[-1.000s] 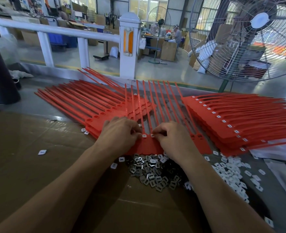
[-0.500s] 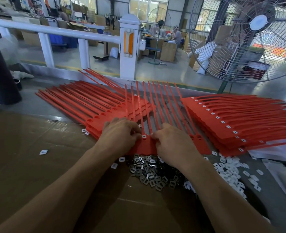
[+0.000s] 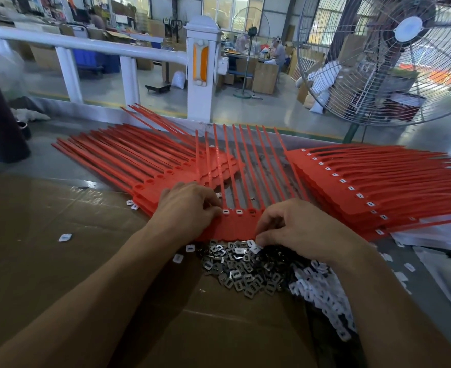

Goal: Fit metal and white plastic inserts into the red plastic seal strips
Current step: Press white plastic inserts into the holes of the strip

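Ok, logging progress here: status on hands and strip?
Left hand pressing strip. Right hand picking at insert pile. Two white inserts seated. Nothing blocking.

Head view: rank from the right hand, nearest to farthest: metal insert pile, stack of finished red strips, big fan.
From the right hand:
1. Metal insert pile, just under the fingertips, near side.
2. Stack of finished red strips, to the right, on the table.
3. Big fan, far right, beyond the table.

A white railing (image 3: 91,46) with a square post (image 3: 201,67) borders the tabletop (image 3: 46,235). Beyond, a grey concrete floor (image 3: 266,110), stacked cardboard boxes (image 3: 265,77), bright windows (image 3: 232,9), and a large caged fan (image 3: 394,57) on the right.
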A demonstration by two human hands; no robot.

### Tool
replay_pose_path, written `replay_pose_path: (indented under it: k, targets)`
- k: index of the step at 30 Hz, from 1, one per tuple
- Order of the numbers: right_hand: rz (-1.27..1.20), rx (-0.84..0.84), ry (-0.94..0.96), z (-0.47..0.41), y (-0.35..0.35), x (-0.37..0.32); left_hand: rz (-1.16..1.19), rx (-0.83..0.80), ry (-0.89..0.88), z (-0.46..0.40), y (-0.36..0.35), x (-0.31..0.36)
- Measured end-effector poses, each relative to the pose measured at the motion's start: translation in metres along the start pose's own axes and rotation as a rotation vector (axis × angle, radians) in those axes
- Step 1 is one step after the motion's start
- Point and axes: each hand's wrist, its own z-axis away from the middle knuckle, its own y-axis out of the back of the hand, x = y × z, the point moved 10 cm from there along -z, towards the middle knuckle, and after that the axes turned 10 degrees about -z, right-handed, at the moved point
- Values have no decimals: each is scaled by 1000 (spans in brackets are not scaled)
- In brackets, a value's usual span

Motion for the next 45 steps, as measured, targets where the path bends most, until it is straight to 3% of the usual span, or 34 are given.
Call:
replay_pose_path:
  k: [9, 20, 23, 33, 45]
  targets:
    - [-1, 4, 0, -1, -1, 1, -2, -3, 6, 0, -1, -2]
    - [-326, 280, 84, -8, 13, 4, -2, -6, 3, -2, -3, -3]
    - [-371, 283, 54, -12, 9, 11, 1, -7, 1, -2, -4, -4]
    - [-300, 459, 13, -20, 19, 20, -4, -1, -4, -3, -4, -4]
    - [-190, 405, 6, -32, 12, 15, -2, -14, -4, -3, -6, -3]
